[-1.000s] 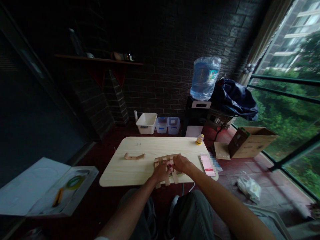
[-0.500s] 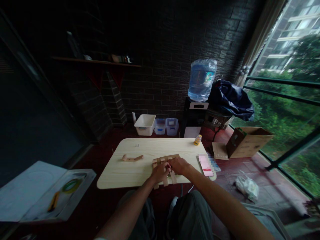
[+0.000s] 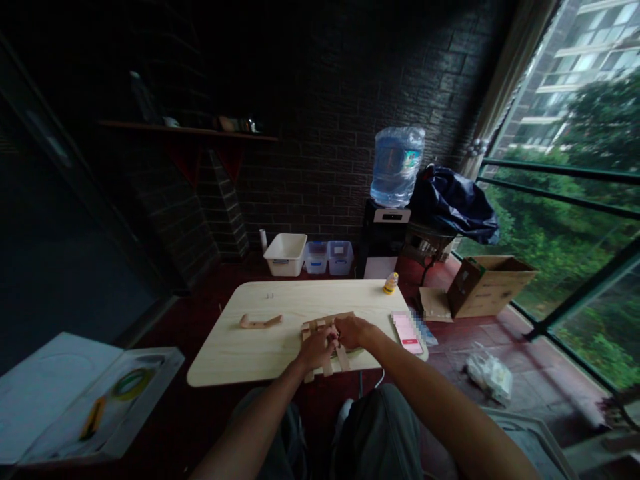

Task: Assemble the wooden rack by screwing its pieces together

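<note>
Fingers [image 3: 344, 325] stay at the brown strips [image 3: 343, 359]; the view has shifted.

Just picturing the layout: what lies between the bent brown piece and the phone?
Crossed brown strips, with the left hand and right hand on them, lie between the bent brown piece and the phone, as the head view shows.

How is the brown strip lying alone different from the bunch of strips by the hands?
The lone strip is one bent piece; the bunch has several, some crossing. Nobody touches the lone strip, while both hands are at the bunch. The lone strip lies well inside the table; the bunch reaches its near edge. Both are brown.
</note>
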{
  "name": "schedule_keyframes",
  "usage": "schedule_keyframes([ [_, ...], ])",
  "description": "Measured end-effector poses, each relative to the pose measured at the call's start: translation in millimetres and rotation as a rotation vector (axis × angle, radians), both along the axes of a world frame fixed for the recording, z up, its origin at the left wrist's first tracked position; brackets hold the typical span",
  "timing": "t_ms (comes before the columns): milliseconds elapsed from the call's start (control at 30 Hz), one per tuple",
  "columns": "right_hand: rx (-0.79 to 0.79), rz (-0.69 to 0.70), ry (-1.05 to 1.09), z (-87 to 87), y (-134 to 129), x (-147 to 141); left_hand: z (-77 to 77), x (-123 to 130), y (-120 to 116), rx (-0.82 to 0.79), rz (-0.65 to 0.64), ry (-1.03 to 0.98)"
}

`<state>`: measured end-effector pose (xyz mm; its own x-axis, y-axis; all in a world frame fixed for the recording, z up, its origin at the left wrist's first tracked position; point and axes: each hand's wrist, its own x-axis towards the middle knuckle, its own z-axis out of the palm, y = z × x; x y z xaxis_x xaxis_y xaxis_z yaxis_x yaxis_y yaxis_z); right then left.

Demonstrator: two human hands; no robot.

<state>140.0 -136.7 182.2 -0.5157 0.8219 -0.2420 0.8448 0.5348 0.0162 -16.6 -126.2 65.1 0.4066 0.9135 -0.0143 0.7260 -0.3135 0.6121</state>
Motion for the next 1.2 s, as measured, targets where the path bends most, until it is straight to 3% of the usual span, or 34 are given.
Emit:
schedule_keyframes([
  [167,0.071,-0.025,-0.077,-2.0,-4.7,0.1,-1.5,-1.3,1.5,0.054,-0.037,-0.030],
  [467,0.050,-0.043,-0.107,-19.4,9.9,-7.7,-6.0,-1.5,6.0,0.029,-0.016,0.015],
  [667,-0.025,-0.012,-0.077,-4.3,4.0,-4.5,-2.3,-1.3,1.5,0.033,-0.016,0.020],
  [800,0.047,0.018,-0.072,2.9,-0.1,2.9,0.0,-0.1,0.9,0.042,-0.013,0.006],
  [1000,0.139,0.027,-0.053,-14.1,1.3,1.6,-3.1,0.7,4.5,-0.007,0.019,0.066],
  [1200,0.152,-0.170,-0.014,-17.0,1.5,-9.5,-8.2,1.3,6.5,0.025,0.009,0.071],
])
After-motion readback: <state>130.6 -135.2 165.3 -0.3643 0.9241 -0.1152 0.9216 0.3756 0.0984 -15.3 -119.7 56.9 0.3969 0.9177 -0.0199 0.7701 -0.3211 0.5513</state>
